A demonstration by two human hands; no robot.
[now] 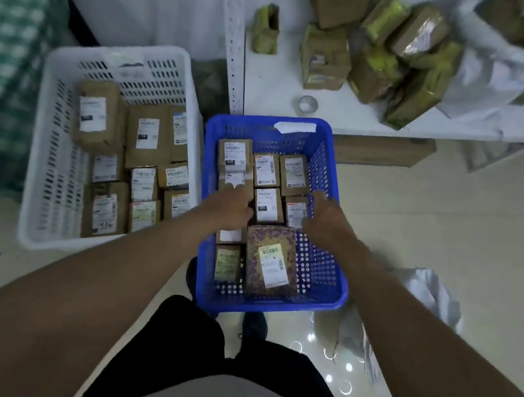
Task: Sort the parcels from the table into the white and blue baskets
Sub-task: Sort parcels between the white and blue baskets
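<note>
Both hands reach down into the blue basket (pixel 330 154), which sits on the floor (pixel 451 231) just right of the white basket (pixel 43 140), their rims nearly touching. The left hand (pixel 231 205) rests with bent fingers on a brown parcel (pixel 235 174) at the basket's left side; whether it grips the parcel cannot be told. The right hand (pixel 322 213) hovers near the right wall, fingers loosely spread and holding nothing. Brown labelled parcels fill the far half of the blue basket edge to edge; a patterned parcel (pixel 271 256) lies in the near half, with bare perforated bottom showing along its right side and near corner. The white basket holds parcels packed toward its right and near sides, with open room at the left and far end. Beyond, more parcels (pixel 375 56) pile on the white worktop (pixel 270 85), with a tape roll (pixel 308 105) near its edge.
</note>
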